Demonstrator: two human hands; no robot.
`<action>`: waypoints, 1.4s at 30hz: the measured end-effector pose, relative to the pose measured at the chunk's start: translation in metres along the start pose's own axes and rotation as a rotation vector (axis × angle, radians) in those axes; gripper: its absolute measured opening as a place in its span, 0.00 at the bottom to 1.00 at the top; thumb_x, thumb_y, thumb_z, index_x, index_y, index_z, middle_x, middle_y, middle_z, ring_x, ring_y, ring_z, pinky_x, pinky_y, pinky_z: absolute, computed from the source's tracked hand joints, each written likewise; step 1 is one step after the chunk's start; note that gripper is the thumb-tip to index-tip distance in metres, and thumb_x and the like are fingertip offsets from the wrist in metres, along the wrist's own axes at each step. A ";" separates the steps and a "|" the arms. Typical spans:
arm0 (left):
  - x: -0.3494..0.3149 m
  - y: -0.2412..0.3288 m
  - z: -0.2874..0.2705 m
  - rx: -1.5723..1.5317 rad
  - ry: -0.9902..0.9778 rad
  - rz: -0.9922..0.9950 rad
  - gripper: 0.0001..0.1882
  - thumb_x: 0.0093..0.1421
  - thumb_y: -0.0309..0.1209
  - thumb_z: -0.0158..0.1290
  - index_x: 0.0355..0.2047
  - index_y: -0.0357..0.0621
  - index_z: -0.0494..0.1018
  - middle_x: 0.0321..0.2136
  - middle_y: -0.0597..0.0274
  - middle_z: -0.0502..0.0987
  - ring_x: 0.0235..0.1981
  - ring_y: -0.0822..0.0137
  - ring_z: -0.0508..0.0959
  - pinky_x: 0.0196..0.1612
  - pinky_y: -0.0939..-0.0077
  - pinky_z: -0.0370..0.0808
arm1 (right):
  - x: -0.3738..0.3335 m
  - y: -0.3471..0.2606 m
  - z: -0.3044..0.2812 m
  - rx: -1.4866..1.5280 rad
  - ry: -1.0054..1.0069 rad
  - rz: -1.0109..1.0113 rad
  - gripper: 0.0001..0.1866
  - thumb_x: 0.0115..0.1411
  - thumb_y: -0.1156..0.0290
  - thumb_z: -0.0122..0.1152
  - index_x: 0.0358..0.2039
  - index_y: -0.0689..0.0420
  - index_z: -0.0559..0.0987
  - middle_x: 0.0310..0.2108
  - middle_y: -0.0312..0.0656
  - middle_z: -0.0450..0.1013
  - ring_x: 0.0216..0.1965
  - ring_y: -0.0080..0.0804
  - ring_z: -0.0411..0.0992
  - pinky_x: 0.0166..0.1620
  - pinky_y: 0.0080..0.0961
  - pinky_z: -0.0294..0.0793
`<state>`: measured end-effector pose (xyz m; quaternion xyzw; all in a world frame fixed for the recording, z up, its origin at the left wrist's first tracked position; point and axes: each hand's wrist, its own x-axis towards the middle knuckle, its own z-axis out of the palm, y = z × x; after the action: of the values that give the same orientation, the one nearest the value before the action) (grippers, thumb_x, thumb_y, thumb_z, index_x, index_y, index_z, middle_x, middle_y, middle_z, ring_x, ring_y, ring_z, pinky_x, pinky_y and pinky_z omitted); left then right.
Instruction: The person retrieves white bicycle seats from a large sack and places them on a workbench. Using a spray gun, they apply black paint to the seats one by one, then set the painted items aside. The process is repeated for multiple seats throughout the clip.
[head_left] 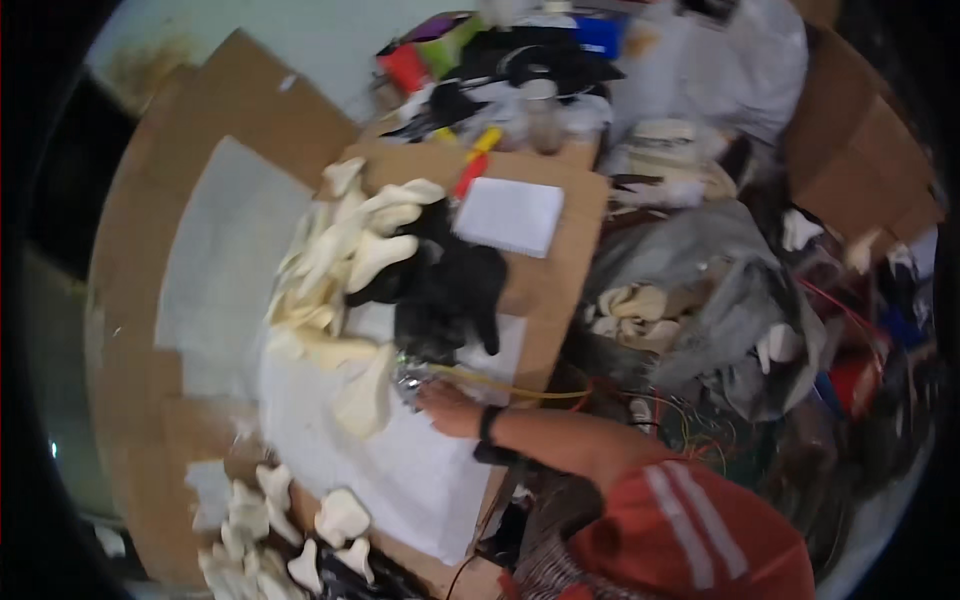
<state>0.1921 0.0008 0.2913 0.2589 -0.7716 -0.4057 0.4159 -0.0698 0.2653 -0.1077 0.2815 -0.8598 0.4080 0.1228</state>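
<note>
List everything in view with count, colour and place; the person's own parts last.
Shiny object: one, silver, left of mid-picture
Hose: one, yellow, running right from near it
Black pieces: several, overlapping, mid-table
Cream pieces: many, left of the black ones; more lower left
Pad: one, white, beyond the black pieces
Sheet: white, lower middle
Cardboard: brown, under the pad
Grey bag: one, right of the table
White bag: one, upper right
Background clutter: mixed, uncountable
Right hand: one, at the shiny object
Wristband: one, dark
Sleeve: one, red, two white stripes, lower right
</note>
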 end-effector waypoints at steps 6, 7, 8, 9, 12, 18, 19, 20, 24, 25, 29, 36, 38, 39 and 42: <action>0.043 -0.029 -0.022 0.091 -0.025 -0.055 0.16 0.56 0.30 0.50 0.44 0.37 0.68 0.30 0.62 0.72 0.30 0.71 0.71 0.32 0.78 0.70 | 0.025 0.001 0.027 -0.447 -0.160 0.192 0.17 0.53 0.73 0.47 0.45 0.56 0.69 0.38 0.51 0.69 0.39 0.47 0.70 0.36 0.44 0.70; 0.057 -0.042 -0.030 0.088 -0.052 -0.076 0.15 0.56 0.31 0.51 0.43 0.37 0.68 0.29 0.63 0.72 0.29 0.71 0.71 0.32 0.79 0.70 | 0.034 -0.004 0.027 -0.376 -0.175 0.159 0.17 0.53 0.74 0.46 0.45 0.55 0.69 0.38 0.53 0.68 0.35 0.46 0.71 0.35 0.44 0.69; 0.071 -0.063 -0.027 0.080 -0.107 -0.108 0.15 0.56 0.31 0.51 0.43 0.37 0.68 0.29 0.64 0.72 0.28 0.72 0.71 0.31 0.79 0.70 | 0.033 -0.007 0.022 -0.297 -0.166 0.168 0.19 0.53 0.76 0.46 0.47 0.55 0.68 0.37 0.54 0.68 0.36 0.48 0.70 0.36 0.44 0.70; 0.086 -0.079 -0.006 0.063 -0.186 -0.131 0.15 0.56 0.31 0.51 0.42 0.38 0.69 0.28 0.65 0.72 0.28 0.73 0.71 0.30 0.79 0.69 | 0.035 0.001 0.007 -0.214 -0.140 0.178 0.21 0.53 0.77 0.45 0.50 0.55 0.67 0.37 0.55 0.68 0.37 0.49 0.70 0.36 0.44 0.70; 0.094 -0.149 0.033 0.038 -0.294 -0.238 0.14 0.55 0.31 0.52 0.41 0.39 0.70 0.26 0.67 0.72 0.25 0.75 0.70 0.28 0.80 0.69 | 0.053 -0.021 -0.046 0.058 -0.429 0.143 0.38 0.42 0.78 0.55 0.57 0.54 0.57 0.44 0.54 0.69 0.43 0.46 0.71 0.40 0.41 0.71; -0.002 -0.285 0.226 0.333 -0.571 0.013 0.21 0.45 0.23 0.59 0.42 0.39 0.71 0.38 0.55 0.75 0.41 0.57 0.74 0.44 0.67 0.71 | 0.057 -0.072 -0.163 0.366 -0.616 0.250 0.34 0.47 0.70 0.61 0.56 0.53 0.61 0.39 0.54 0.72 0.39 0.49 0.72 0.39 0.35 0.71; -0.015 -0.273 0.258 0.325 -0.598 0.259 0.27 0.43 0.27 0.61 0.46 0.41 0.68 0.43 0.54 0.72 0.47 0.54 0.69 0.50 0.64 0.66 | 0.068 -0.081 -0.185 0.372 -0.698 0.339 0.33 0.48 0.69 0.62 0.55 0.55 0.62 0.39 0.53 0.72 0.39 0.49 0.72 0.40 0.34 0.70; -0.025 -0.259 0.285 0.545 -0.664 0.326 0.29 0.44 0.28 0.61 0.48 0.42 0.66 0.45 0.53 0.70 0.48 0.52 0.68 0.51 0.64 0.65 | 0.083 -0.088 -0.202 0.279 -0.673 0.232 0.32 0.48 0.70 0.62 0.55 0.56 0.63 0.39 0.51 0.72 0.39 0.46 0.73 0.40 0.32 0.70; -0.025 -0.256 0.350 0.759 -0.759 0.308 0.35 0.45 0.31 0.61 0.54 0.44 0.59 0.48 0.46 0.67 0.49 0.47 0.67 0.52 0.63 0.65 | 0.118 -0.098 -0.246 0.565 -0.549 0.353 0.31 0.50 0.73 0.63 0.54 0.60 0.64 0.37 0.44 0.73 0.39 0.33 0.72 0.43 0.25 0.69; -0.022 -0.260 0.353 0.628 -0.721 0.265 0.35 0.46 0.30 0.60 0.54 0.44 0.59 0.48 0.45 0.67 0.49 0.47 0.67 0.51 0.62 0.65 | 0.122 -0.097 -0.248 0.804 -0.514 0.521 0.30 0.50 0.74 0.63 0.54 0.60 0.64 0.37 0.42 0.73 0.39 0.29 0.71 0.44 0.23 0.69; 0.009 -0.262 0.349 0.213 -0.540 0.084 0.27 0.50 0.24 0.54 0.52 0.40 0.61 0.43 0.48 0.71 0.42 0.54 0.74 0.43 0.65 0.72 | 0.157 -0.102 -0.238 0.909 -0.595 0.407 0.32 0.53 0.79 0.59 0.58 0.59 0.60 0.40 0.40 0.71 0.43 0.24 0.68 0.47 0.23 0.66; 0.004 -0.301 0.287 -0.514 -0.244 -0.704 0.20 0.54 0.19 0.42 0.49 0.38 0.65 0.38 0.61 0.74 0.35 0.70 0.75 0.36 0.74 0.75 | 0.154 -0.101 -0.197 0.782 -0.828 0.418 0.28 0.53 0.77 0.59 0.56 0.60 0.64 0.36 0.38 0.72 0.39 0.21 0.69 0.45 0.20 0.68; -0.011 -0.313 0.279 -0.526 -0.254 -0.742 0.21 0.54 0.19 0.41 0.49 0.37 0.65 0.39 0.60 0.73 0.36 0.70 0.75 0.37 0.74 0.75 | 0.152 -0.106 -0.189 0.664 -0.876 0.370 0.27 0.53 0.75 0.59 0.55 0.60 0.65 0.34 0.37 0.72 0.36 0.20 0.69 0.42 0.19 0.68; -0.016 -0.313 0.278 -0.539 -0.264 -0.762 0.21 0.53 0.18 0.41 0.49 0.36 0.65 0.39 0.60 0.73 0.37 0.70 0.74 0.37 0.74 0.75 | 0.151 -0.108 -0.186 0.646 -0.865 0.335 0.27 0.54 0.74 0.60 0.54 0.60 0.66 0.33 0.36 0.72 0.34 0.20 0.69 0.40 0.18 0.68; -0.031 -0.317 0.275 -0.551 -0.330 -0.765 0.24 0.53 0.18 0.40 0.52 0.38 0.64 0.39 0.60 0.73 0.36 0.70 0.74 0.37 0.74 0.75 | 0.151 -0.119 -0.181 0.614 -0.826 0.246 0.27 0.54 0.70 0.60 0.54 0.60 0.67 0.30 0.35 0.71 0.30 0.19 0.68 0.36 0.17 0.68</action>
<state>-0.0063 -0.0333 -0.0782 0.3363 -0.5412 -0.7533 0.1629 -0.1267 0.2861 0.1491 0.3386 -0.7041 0.5078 -0.3630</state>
